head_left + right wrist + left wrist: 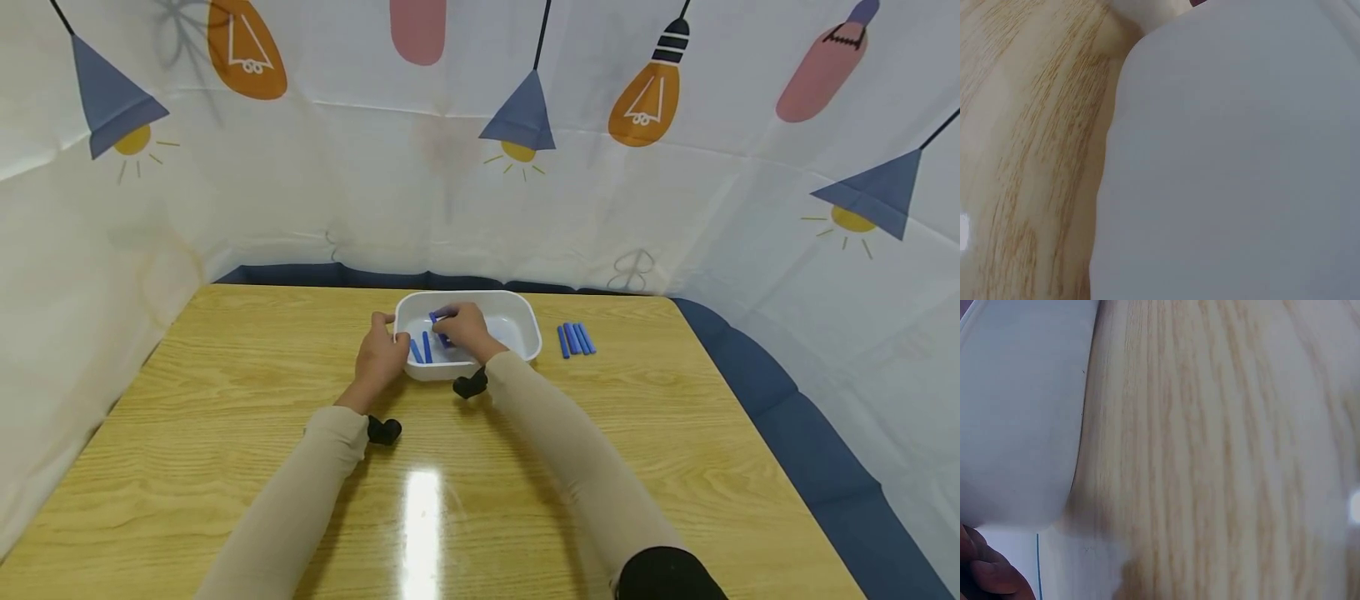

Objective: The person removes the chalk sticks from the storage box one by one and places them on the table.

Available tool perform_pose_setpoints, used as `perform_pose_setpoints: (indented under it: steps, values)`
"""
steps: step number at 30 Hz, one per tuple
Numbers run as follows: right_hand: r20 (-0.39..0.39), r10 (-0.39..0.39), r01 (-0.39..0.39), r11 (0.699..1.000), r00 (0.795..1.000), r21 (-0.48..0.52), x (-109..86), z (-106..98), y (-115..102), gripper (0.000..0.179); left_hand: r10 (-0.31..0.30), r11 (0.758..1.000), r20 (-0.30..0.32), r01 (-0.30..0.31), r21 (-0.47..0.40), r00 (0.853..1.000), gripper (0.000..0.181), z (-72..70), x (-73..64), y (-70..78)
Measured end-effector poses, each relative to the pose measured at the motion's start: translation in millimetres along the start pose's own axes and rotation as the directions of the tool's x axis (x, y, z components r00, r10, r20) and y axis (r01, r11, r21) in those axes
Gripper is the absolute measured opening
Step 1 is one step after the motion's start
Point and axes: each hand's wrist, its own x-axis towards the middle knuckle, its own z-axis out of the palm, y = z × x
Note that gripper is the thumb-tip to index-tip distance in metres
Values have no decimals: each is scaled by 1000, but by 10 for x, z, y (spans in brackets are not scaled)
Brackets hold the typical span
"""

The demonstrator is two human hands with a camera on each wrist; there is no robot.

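A white plastic tub (519, 329) stands near the far edge of the table. My left hand (380, 354) grips its left end, thumb over the rim. In the left wrist view, fingertips (999, 575) show below the tub's side (1025, 412). My right hand (467, 327) reaches inside, pinching a short blue stick (432, 317) that the fingers partly cover. Two more blue sticks (427, 347) lean in the tub's left part, beside the left thumb. From the right wrist, the tub's outer wall (1229, 156) fills most of the view and hides the fingers.
Several blue sticks (576, 340) lie side by side on the wooden table (247, 400), right of the tub. A white curtain (360, 183) with printed lamps hangs behind the table and along both sides. Dark blue cloth (795, 433) borders the right edge.
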Motion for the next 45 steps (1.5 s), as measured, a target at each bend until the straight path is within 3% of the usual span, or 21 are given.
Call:
perform_pose_setpoints:
  steps: [10,29,45]
  values:
    - [-23,-47,48,998,999,51,-49,-90,-3,34,11,1000,6,-11,8,1000,53,31,9,4]
    - [-3,-64,63,982,998,179,-193,-517,-179,40,-6,1000,-3,6,9,1000,54,46,27,1]
    - [-48,-71,80,973,996,218,-247,-921,-35,45,-17,1000,-1,17,-9,1000,55,29,21,-9]
